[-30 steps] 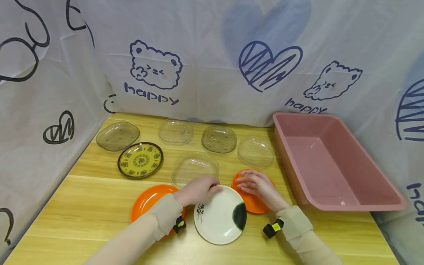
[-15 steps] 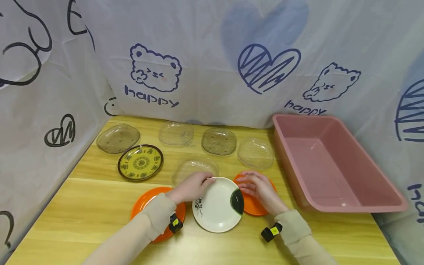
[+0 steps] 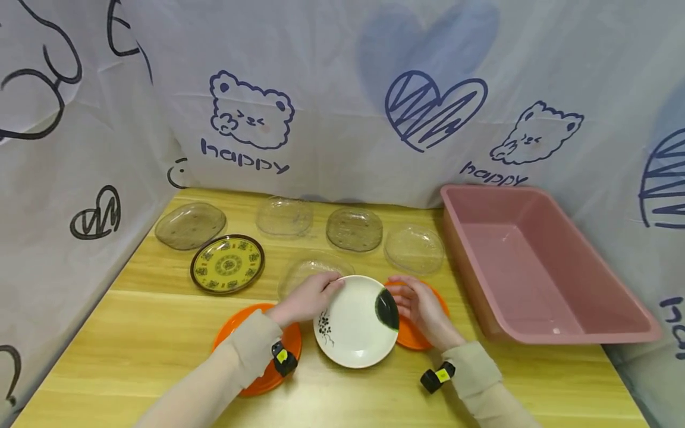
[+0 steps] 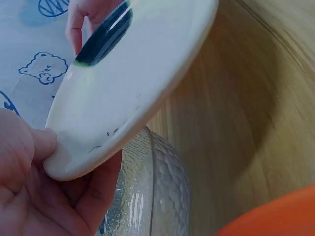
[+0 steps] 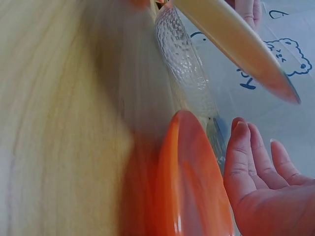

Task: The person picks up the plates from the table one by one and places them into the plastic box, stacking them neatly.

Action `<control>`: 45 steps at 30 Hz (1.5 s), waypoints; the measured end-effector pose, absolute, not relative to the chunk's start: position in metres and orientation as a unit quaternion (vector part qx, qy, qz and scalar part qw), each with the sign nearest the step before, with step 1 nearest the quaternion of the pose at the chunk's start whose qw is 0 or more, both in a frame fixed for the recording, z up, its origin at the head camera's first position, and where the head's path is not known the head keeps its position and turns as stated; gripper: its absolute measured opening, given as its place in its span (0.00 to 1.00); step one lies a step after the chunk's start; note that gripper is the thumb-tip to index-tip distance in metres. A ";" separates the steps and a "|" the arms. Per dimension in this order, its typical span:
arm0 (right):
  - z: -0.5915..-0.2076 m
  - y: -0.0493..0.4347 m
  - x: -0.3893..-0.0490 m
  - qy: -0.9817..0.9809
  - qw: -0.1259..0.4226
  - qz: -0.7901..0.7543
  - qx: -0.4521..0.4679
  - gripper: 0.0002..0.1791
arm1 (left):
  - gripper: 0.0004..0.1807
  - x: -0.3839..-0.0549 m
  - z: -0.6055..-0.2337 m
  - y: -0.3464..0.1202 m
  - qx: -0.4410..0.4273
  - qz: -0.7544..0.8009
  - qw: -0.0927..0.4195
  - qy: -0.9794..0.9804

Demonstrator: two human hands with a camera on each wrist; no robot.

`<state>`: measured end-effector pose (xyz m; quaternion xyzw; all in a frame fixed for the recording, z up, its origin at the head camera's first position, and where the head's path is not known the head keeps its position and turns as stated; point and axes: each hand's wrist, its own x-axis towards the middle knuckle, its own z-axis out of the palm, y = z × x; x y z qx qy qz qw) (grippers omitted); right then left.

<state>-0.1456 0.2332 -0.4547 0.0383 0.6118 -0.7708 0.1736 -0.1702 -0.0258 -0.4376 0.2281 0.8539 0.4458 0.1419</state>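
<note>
A round white plate [image 3: 355, 324], with a dark green patch and a small black flower pattern, is held tilted above the table. My left hand [image 3: 307, 296] pinches its upper left rim, thumb on top and fingers underneath, as the left wrist view shows. Beyond the opposite edge, my right hand [image 3: 426, 312] is held over an orange plate [image 3: 411, 337]. In the right wrist view, its fingers [image 5: 239, 162] are slightly bent and apart from the white plate. A second orange plate [image 3: 229, 334] lies partly hidden under my left forearm. Just behind my left hand is a clear textured dish [image 3: 307, 266].
A deep pink tub [image 3: 473, 267] stands at the right. Along the back lie several clear and smoky dishes, including a smoky one [image 3: 354, 229] and a clear one [image 3: 414, 249]. A yellow patterned plate [image 3: 228, 264] lies at the left. A printed cloth [image 3: 332, 89] hangs behind.
The white plate, gripped by my left hand, has moved up the head view, away from the body. My right hand has barely moved, and the plate's green edge now comes close to its fingers.
</note>
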 end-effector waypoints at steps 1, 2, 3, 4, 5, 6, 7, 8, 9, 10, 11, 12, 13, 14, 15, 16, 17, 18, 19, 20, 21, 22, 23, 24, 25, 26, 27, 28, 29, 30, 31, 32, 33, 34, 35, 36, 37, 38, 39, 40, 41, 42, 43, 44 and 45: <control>-0.454 0.234 -0.146 0.607 0.174 -0.774 0.036 0.19 | 0.16 -0.171 -0.437 -0.026 0.227 0.449 0.139 0.853; -0.454 0.234 -0.146 0.604 0.176 -0.777 0.035 0.20 | 0.16 -0.172 -0.436 -0.026 0.223 0.452 0.136 0.853; -0.453 0.234 -0.146 0.603 0.176 -0.778 0.034 0.20 | 0.16 -0.172 -0.436 -0.025 0.218 0.455 0.130 0.854; -0.452 0.234 -0.146 0.602 0.178 -0.777 0.031 0.21 | 0.16 -0.173 -0.435 -0.025 0.211 0.458 0.127 0.854; -0.451 0.234 -0.146 0.603 0.180 -0.777 0.027 0.22 | 0.16 -0.173 -0.434 -0.025 0.204 0.462 0.126 0.854; -0.451 0.234 -0.146 0.603 0.183 -0.776 0.025 0.22 | 0.16 -0.173 -0.434 -0.025 0.197 0.467 0.126 0.853; -0.450 0.234 -0.146 0.602 0.185 -0.776 0.022 0.22 | 0.16 -0.173 -0.434 -0.024 0.188 0.476 0.127 0.850; -0.450 0.234 -0.146 0.603 0.188 -0.775 0.019 0.23 | 0.16 -0.173 -0.434 -0.024 0.178 0.485 0.130 0.846; -0.449 0.233 -0.146 0.603 0.190 -0.775 0.016 0.23 | 0.17 -0.173 -0.435 -0.024 0.170 0.495 0.131 0.842; -0.449 0.233 -0.146 0.602 0.191 -0.775 0.012 0.23 | 0.17 -0.173 -0.435 -0.024 0.161 0.506 0.136 0.837; -0.448 0.233 -0.146 0.601 0.190 -0.776 0.011 0.22 | 0.17 -0.173 -0.435 -0.024 0.151 0.517 0.139 0.831; -0.448 0.232 -0.146 0.600 0.188 -0.778 0.010 0.22 | 0.18 -0.174 -0.435 -0.024 0.142 0.529 0.141 0.825; -0.447 0.231 -0.146 0.598 0.185 -0.779 0.010 0.21 | 0.18 -0.174 -0.434 -0.024 0.133 0.539 0.142 0.819; -0.447 0.231 -0.146 0.597 0.181 -0.781 0.012 0.21 | 0.18 -0.174 -0.434 -0.023 0.128 0.545 0.140 0.817; -0.447 0.230 -0.146 0.596 0.175 -0.784 0.015 0.20 | 0.19 -0.174 -0.433 -0.023 0.122 0.552 0.139 0.813; -0.446 0.229 -0.146 0.593 0.168 -0.787 0.017 0.20 | 0.19 -0.175 -0.432 -0.023 0.117 0.558 0.138 0.810; -0.445 0.228 -0.146 0.589 0.164 -0.791 0.020 0.19 | 0.19 -0.175 -0.432 -0.022 0.113 0.563 0.138 0.807; -0.445 0.227 -0.146 0.585 0.161 -0.794 0.019 0.19 | 0.19 -0.176 -0.431 -0.022 0.110 0.567 0.137 0.805; -0.444 0.226 -0.146 0.580 0.160 -0.798 0.020 0.19 | 0.19 -0.176 -0.431 -0.022 0.106 0.569 0.135 0.804; -0.444 0.225 -0.146 0.577 0.160 -0.801 0.019 0.19 | 0.19 -0.177 -0.431 -0.021 0.103 0.572 0.133 0.803; -0.443 0.224 -0.146 0.575 0.160 -0.802 0.017 0.19 | 0.20 -0.178 -0.431 -0.021 0.099 0.578 0.133 0.799; -0.443 0.223 -0.146 0.572 0.163 -0.804 0.016 0.19 | 0.20 -0.178 -0.431 -0.021 0.096 0.581 0.131 0.797; -0.442 0.222 -0.147 0.571 0.169 -0.803 0.012 0.19 | 0.20 -0.179 -0.431 -0.020 0.094 0.585 0.129 0.795; -0.442 0.222 -0.147 0.571 0.172 -0.803 0.011 0.20 | 0.20 -0.180 -0.431 -0.020 0.091 0.590 0.127 0.792; -0.442 0.221 -0.147 0.571 0.176 -0.802 0.010 0.22 | 0.20 -0.180 -0.431 -0.020 0.089 0.594 0.126 0.790; -0.442 0.221 -0.148 0.574 0.180 -0.799 0.009 0.24 | 0.20 -0.180 -0.430 -0.020 0.088 0.597 0.123 0.788; -0.442 0.220 -0.148 0.575 0.184 -0.797 0.006 0.26 | 0.20 -0.180 -0.430 -0.020 0.082 0.602 0.123 0.785; -0.442 0.220 -0.148 0.575 0.190 -0.795 0.004 0.29 | 0.20 -0.180 -0.429 -0.020 0.077 0.606 0.122 0.782; -0.442 0.220 -0.149 0.577 0.197 -0.792 0.001 0.31 | 0.20 -0.180 -0.429 -0.020 0.071 0.612 0.123 0.778; -0.442 0.219 -0.149 0.579 0.201 -0.790 0.001 0.33 | 0.21 -0.180 -0.428 -0.020 0.067 0.620 0.129 0.771; -0.442 0.219 -0.149 0.581 0.203 -0.788 0.001 0.33 | 0.21 -0.180 -0.428 -0.020 0.063 0.627 0.135 0.764; -0.442 0.219 -0.149 0.581 0.205 -0.787 0.004 0.34 | 0.22 -0.180 -0.428 -0.020 0.061 0.635 0.141 0.757; -0.442 0.219 -0.150 0.581 0.205 -0.787 0.006 0.34 | 0.23 -0.180 -0.428 -0.020 0.055 0.645 0.151 0.747; -0.442 0.219 -0.150 0.581 0.206 -0.787 0.008 0.33 | 0.23 -0.180 -0.428 -0.019 0.055 0.653 0.159 0.739; -0.442 0.218 -0.150 0.580 0.204 -0.789 0.009 0.33 | 0.24 -0.180 -0.428 -0.019 0.055 0.660 0.168 0.731; -0.442 0.218 -0.150 0.579 0.201 -0.790 0.012 0.33 | 0.24 -0.181 -0.429 -0.019 0.055 0.666 0.174 0.723; -0.442 0.218 -0.150 0.576 0.199 -0.792 0.013 0.33 | 0.25 -0.181 -0.429 -0.018 0.054 0.671 0.175 0.718; -0.442 0.217 -0.150 0.572 0.199 -0.795 0.013 0.33 | 0.25 -0.181 -0.429 -0.018 0.054 0.675 0.177 0.714; -0.442 0.216 -0.150 0.568 0.200 -0.798 0.014 0.33 | 0.25 -0.181 -0.429 -0.018 0.052 0.678 0.177 0.711; -0.442 0.216 -0.149 0.565 0.202 -0.800 0.015 0.33 | 0.25 -0.181 -0.430 -0.018 0.051 0.680 0.178 0.709; -0.443 0.215 -0.149 0.563 0.204 -0.801 0.017 0.33 | 0.25 -0.181 -0.430 -0.018 0.049 0.681 0.180 0.708; -0.443 0.214 -0.148 0.561 0.207 -0.801 0.021 0.33 | 0.25 -0.180 -0.430 -0.018 0.046 0.684 0.183 0.705; -0.443 0.213 -0.147 0.559 0.209 -0.802 0.024 0.33 | 0.25 -0.180 -0.431 -0.018 0.042 0.686 0.186 0.703; -0.444 0.212 -0.147 0.560 0.210 -0.801 0.026 0.32 | 0.25 -0.179 -0.431 -0.018 0.038 0.687 0.190 0.701; -0.444 0.212 -0.146 0.561 0.210 -0.800 0.029 0.32 | 0.25 -0.179 -0.431 -0.018 0.034 0.689 0.193 0.698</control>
